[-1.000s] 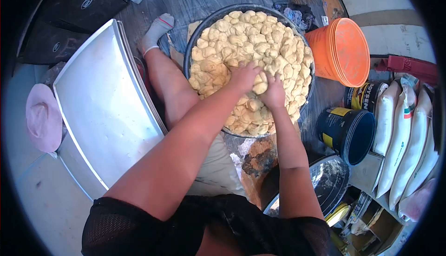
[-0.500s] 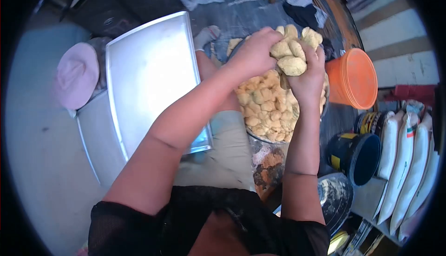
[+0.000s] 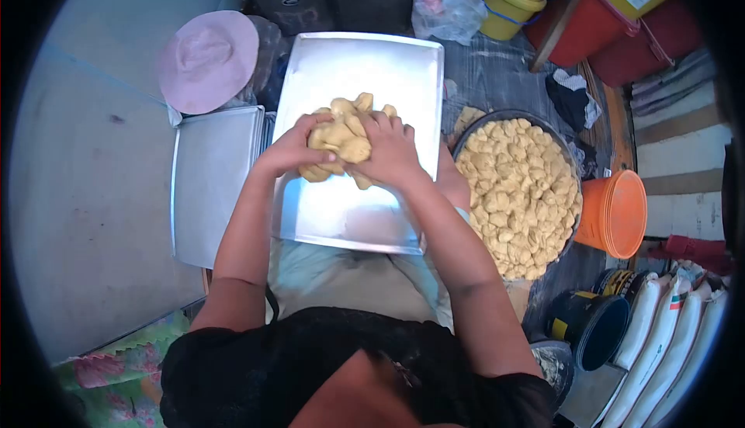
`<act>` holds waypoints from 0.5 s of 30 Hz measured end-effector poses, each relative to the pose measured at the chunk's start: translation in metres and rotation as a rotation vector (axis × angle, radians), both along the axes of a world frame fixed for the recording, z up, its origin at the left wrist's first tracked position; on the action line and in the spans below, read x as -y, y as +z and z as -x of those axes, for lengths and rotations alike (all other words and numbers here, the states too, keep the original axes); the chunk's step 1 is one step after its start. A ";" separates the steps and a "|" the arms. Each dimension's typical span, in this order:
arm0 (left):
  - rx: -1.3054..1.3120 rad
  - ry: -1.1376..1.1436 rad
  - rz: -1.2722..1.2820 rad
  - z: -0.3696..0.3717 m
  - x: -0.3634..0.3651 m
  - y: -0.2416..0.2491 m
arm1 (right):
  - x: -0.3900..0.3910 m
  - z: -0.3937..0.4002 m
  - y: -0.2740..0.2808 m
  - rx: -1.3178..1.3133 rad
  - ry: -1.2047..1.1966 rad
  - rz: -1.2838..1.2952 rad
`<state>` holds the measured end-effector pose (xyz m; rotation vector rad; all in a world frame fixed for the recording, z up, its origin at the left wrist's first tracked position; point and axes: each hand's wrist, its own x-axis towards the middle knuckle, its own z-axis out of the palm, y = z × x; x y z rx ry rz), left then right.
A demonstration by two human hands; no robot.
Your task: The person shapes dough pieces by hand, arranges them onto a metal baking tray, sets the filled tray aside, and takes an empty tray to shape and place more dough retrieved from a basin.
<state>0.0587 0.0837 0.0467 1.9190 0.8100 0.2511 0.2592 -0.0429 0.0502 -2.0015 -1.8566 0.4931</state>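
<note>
Between my two hands is a clump of yellowish dough pieces [image 3: 341,139], held over the middle of a shiny metal tray [image 3: 349,214]. My left hand [image 3: 299,147] grips the clump from its left side, fingers curled round it. From the right, my right hand [image 3: 388,149] presses against the same clump with its fingers wrapped over the top. The tray rests across my lap. On my right stands a wide dark basin [image 3: 578,168], heaped with many more dough pieces [image 3: 516,195].
Left of the tray lie stacked metal trays [image 3: 213,195] with a pink hat [image 3: 208,62] behind them. An orange bucket [image 3: 613,214], a dark bucket [image 3: 590,331] and white sacks [image 3: 652,343] stand on the right. Yellow buckets [image 3: 512,1] and a red bucket [image 3: 578,28] are at the back.
Both hands have moved left from above the basin to above the tray, carrying the dough pieces. My view has turned, so the tray now appears more central.
</note>
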 end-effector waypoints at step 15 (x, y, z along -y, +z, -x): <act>0.084 0.050 0.085 -0.026 -0.096 -0.011 | -0.127 -0.037 0.006 -0.036 0.188 -0.016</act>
